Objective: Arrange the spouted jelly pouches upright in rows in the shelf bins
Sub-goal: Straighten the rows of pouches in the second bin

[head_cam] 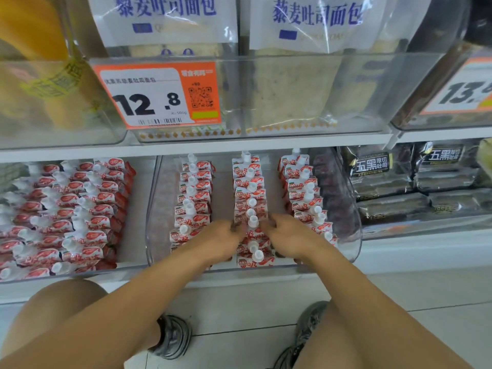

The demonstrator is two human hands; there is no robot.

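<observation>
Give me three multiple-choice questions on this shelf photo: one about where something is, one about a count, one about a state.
1. Where are both hands?
A. At the middle row of pouches
B. On the price tag
C. On the dark bread packs

2. How many pouch rows stand in the clear bin?
A. One
B. Three
C. Six

3. How do the pouches in that bin sit?
A. Upright, caps up
B. Flat in a heap
C. Caps down

Answers: 1 A, the left hand and right hand flank the middle row. 2 B, three rows show in the clear bin. 3 A, white caps point up.
</observation>
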